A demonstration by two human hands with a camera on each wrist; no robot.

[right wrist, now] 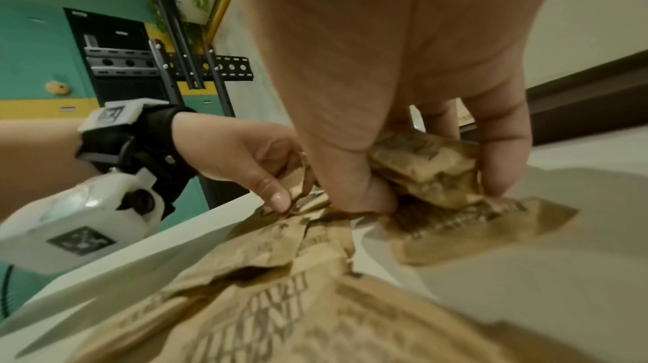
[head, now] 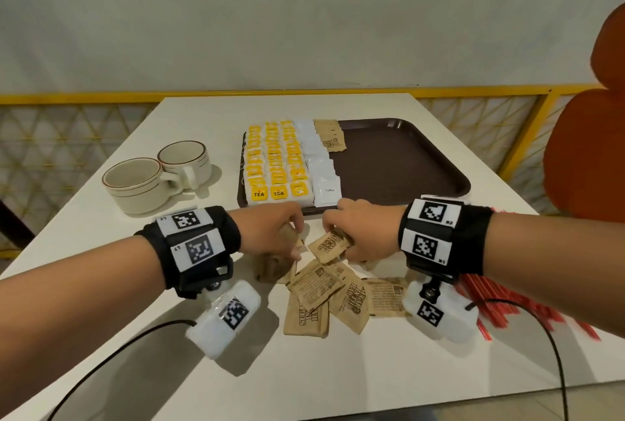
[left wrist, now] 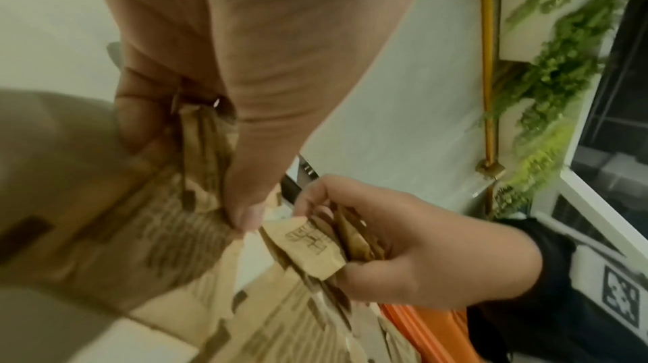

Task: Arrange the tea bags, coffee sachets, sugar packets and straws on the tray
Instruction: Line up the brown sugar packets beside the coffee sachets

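Observation:
A dark brown tray [head: 406, 163] holds rows of yellow tea bags [head: 275, 163], a column of white coffee sachets [head: 321, 167] and a few brown sugar packets [head: 333, 140] at its far edge. Loose brown sugar packets [head: 324, 292] lie scattered on the white table in front of the tray. My left hand [head: 280, 234] grips a small bunch of sugar packets [left wrist: 207, 147] above this pile. My right hand [head: 358, 234] holds another bunch of sugar packets [right wrist: 424, 169] beside it. Red straws [head: 500, 305] lie on the table under my right forearm.
Two cream cups [head: 155, 177] with brown rims stand left of the tray. An orange chair [head: 592, 136] is at the far right. Black cables [head: 558, 346] run from both wrist cameras over the table's near edge. A yellow railing [head: 101, 96] runs behind the table.

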